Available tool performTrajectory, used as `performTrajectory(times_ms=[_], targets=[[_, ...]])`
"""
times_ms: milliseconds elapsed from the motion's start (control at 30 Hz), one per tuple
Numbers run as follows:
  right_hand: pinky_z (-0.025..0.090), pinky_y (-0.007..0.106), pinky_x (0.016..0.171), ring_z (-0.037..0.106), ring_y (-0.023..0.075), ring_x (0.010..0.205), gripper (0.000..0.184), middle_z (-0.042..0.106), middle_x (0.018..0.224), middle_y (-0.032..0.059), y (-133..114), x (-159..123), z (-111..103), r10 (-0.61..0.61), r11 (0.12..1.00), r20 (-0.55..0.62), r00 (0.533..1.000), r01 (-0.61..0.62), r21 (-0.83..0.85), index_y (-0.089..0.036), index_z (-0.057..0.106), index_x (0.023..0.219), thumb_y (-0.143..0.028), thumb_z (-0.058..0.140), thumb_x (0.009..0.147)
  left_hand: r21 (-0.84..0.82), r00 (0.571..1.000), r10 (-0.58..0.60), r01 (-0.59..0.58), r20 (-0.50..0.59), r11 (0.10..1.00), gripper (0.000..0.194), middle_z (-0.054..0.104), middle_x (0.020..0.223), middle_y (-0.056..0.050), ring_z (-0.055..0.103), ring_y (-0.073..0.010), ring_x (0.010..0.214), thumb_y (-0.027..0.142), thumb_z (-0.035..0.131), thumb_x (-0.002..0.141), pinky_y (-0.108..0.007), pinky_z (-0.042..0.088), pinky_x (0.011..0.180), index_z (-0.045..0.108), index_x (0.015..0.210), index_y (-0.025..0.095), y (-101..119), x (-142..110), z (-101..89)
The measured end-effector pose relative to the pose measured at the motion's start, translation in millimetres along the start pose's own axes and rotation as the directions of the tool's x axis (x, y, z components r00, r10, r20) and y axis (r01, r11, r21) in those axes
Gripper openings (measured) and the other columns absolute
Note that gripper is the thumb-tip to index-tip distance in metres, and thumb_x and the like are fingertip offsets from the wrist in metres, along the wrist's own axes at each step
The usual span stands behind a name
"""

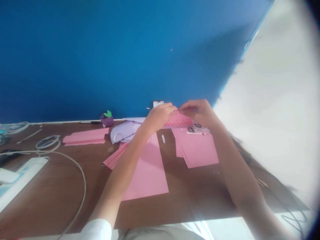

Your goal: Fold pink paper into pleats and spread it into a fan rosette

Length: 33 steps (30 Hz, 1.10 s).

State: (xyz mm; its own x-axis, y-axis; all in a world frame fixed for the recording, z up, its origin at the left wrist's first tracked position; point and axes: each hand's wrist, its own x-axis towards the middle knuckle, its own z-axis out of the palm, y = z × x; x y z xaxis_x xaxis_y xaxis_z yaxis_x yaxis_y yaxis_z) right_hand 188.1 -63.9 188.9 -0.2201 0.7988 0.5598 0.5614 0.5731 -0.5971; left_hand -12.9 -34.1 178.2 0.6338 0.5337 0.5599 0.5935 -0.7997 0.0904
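L hand point(161, 115) is gripping the dotted pink paper point(178, 120) along its upper edge, fingers bending over it; R hand point(201, 110) is pinching the same edge just beside the L fingertips, its other fingers curling in. The dotted paper is hanging between & below both hands, above the far side of the brown table point(180, 186), nr the blue wall point(125, 60). A phone point(158, 103) is showing just behind L hand, partly hiding. Under R hand, scissors point(198, 126) w/ dark-rimmed handles are resting on the stacked pink sheets point(202, 153), & a white pen point(196, 133) is lying there too, just nearer the person. A small white scrap point(163, 138) is lying btwn that stack & the lg pink sheet point(150, 173), which is partly passing under the L forearm. Lilac paper point(125, 131) is curling up L of the lg sheet, w/ a dotted pink strip point(116, 156) slanting out nearer the person. Farther L, folded pink paper point(86, 136) is lying flat; a purple cup point(107, 120) w/ green leaf shapes is standing behind it, & a black pen point(90, 122) is lying beside the cup. At far L, a white cable point(83, 180) is curving around a power strip point(22, 180), & a coiled cord point(47, 143) is lying nr it.
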Motion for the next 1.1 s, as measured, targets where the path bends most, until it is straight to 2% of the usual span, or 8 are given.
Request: performTrajectory(times_ms=[233, 467, 633, 900, 1033, 1100], targets=[[0.052, 0.033, 0.070, 0.066, 0.0216, 0.080, 0.017, 0.072, 0.083, 0.0037, 5, 2, 2, -0.011, 1.000, 0.001, 1.000, 0.011, -0.007, -0.022, 0.075, 0.084, -0.032, 0.062, 0.081, 0.157, 0.997, -0.005, -0.008, 0.080, 0.987, 0.027, 0.066, 0.092, -0.008, 0.062, -0.0197, 0.088, 0.032, 0.039, 0.099, -0.028, 0.040, 0.071, 0.061, 0.097, 0.016, 6, 1, -0.7], [0.047, 0.029, 0.061, 0.063, 0.0184, 0.071, 0.022, 0.072, 0.081, 0.0046, -2, 0, -1, 0.012, 0.999, 0.063, 0.998, -0.010, -0.032, -0.020, 0.075, 0.089, -0.035, 0.060, 0.083, 0.234, 0.982, -0.061, 0.017, 0.180, 0.972, 0.028, 0.068, 0.086, -0.011, 0.065, -0.0210, 0.078, 0.030, 0.029, 0.102, -0.029, 0.038, 0.066, 0.053, 0.105, 0.016, 5, -2, 2.1], [0.046, 0.029, 0.064, 0.064, 0.0192, 0.076, 0.024, 0.072, 0.087, 0.0042, -2, -1, -6, -0.002, 0.998, 0.078, 0.997, 0.006, -0.060, -0.021, 0.075, 0.094, -0.037, 0.059, 0.084, 0.269, 0.980, -0.088, 0.037, 0.181, 0.963, 0.026, 0.068, 0.084, -0.011, 0.065, -0.0205, 0.073, 0.025, 0.028, 0.101, -0.028, 0.036, 0.063, 0.052, 0.106, 0.016, 5, -3, 2.8], [0.048, 0.031, 0.069, 0.065, 0.0196, 0.077, 0.021, 0.072, 0.086, 0.0029, 8, 2, -10, -0.028, 0.995, 0.072, 0.997, 0.035, -0.094, -0.023, 0.074, 0.090, -0.036, 0.058, 0.085, 0.241, 0.983, -0.086, 0.046, 0.160, 0.969, 0.027, 0.068, 0.082, -0.010, 0.065, -0.0210, 0.072, 0.030, 0.028, 0.101, -0.029, 0.035, 0.062, 0.052, 0.104, 0.018, 6, -3, 3.2], [0.048, 0.032, 0.067, 0.064, 0.0203, 0.076, 0.021, 0.071, 0.082, 0.0030, 9, 1, -10, -0.021, 0.994, 0.040, 0.999, 0.026, -0.111, -0.024, 0.074, 0.088, -0.035, 0.057, 0.086, 0.204, 0.978, -0.118, 0.082, 0.172, 0.976, 0.030, 0.068, 0.080, -0.008, 0.065, -0.0215, 0.072, 0.040, 0.033, 0.100, -0.029, 0.035, 0.062, 0.054, 0.101, 0.020, 4, -2, 0.4], [0.047, 0.032, 0.066, 0.063, 0.0202, 0.074, 0.022, 0.070, 0.080, 0.0030, 10, 0, -11, -0.010, 0.994, 0.031, 0.999, 0.013, -0.105, -0.023, 0.074, 0.087, -0.037, 0.057, 0.086, 0.167, 0.977, -0.121, 0.091, 0.177, 0.982, 0.037, 0.066, 0.074, -0.007, 0.063, -0.0211, 0.069, 0.044, 0.028, 0.100, -0.029, 0.034, 0.061, 0.055, 0.098, 0.020, 2, -3, -1.8]])
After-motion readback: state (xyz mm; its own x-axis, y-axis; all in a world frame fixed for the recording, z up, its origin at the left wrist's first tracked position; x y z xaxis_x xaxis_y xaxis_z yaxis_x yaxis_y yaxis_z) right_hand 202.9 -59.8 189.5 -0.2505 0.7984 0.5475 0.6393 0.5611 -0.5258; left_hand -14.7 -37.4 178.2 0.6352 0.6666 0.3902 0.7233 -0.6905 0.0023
